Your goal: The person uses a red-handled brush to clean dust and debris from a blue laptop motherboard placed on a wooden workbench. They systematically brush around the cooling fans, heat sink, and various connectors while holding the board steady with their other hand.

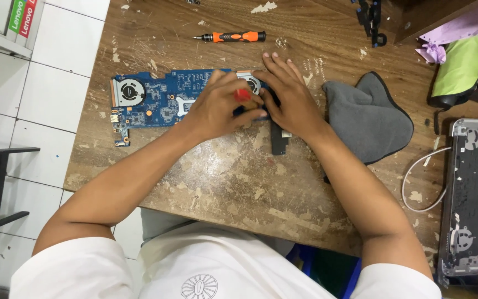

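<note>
At nine o'clock from the hands a blue circuit board (156,102) lies flat on the scarred wooden worktop (239,177), its round fan (129,91) at the far left end and a second fan partly hidden under the fingers.

The left hand (217,108) is clenched around a small tool with a red cap (243,94), held upright over the right end of the board. The tip is hidden, so what it touches cannot be told.

The right hand (289,99) presses flat, fingers spread, on the board's right edge toward twelve o'clock. It grasps nothing that shows and seems to be steadying the board.

At six o'clock from that hand a narrow black part (279,138) pokes out from under the palm.

An orange and black screwdriver (233,37) lies loose at twelve o'clock, well apart from both hands. A grey cloth (369,119) sits at three o'clock just beside the right wrist. An opened laptop shell (474,199) rests at the far right edge, with a white cable (416,182) looping beside it.

In my judgement the main risk is a slip: with the tip out of sight under the fist, sideways force could scrape the board or its fan. The flat hand may also flex the board if it bears down hard.
</note>
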